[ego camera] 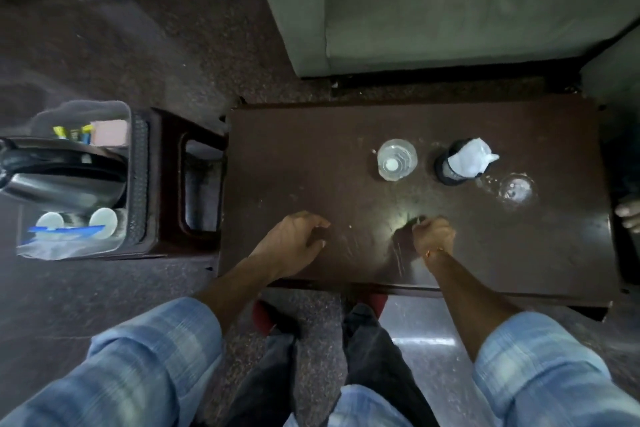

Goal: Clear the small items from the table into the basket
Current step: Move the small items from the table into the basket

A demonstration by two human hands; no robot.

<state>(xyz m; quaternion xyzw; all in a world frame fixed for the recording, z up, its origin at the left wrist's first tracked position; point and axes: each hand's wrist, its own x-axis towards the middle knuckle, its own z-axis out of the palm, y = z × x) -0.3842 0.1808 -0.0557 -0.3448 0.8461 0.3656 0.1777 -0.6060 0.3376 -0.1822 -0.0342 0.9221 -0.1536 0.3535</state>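
Observation:
My right hand point(433, 236) rests near the front middle of the dark brown table point(311, 156). Its fingers are pinched shut, and a small pale thin item point(420, 218) shows at the fingertips. My left hand point(298, 232) lies on the table to the left, fingers curled and apart, with nothing visible in it. The clear plastic basket point(136, 163) stands on a low stool off the table's left end. It holds a dark kettle point(59, 173), white cups point(104, 222) and several packets.
On the table's far right stand a clear bottle point(396, 159), a dark mesh holder stuffed with white tissue point(464, 163) and a clear glass point(516, 189). A grey sofa point(450, 10) lies beyond the table. Someone's toes point(628, 213) show at the right edge.

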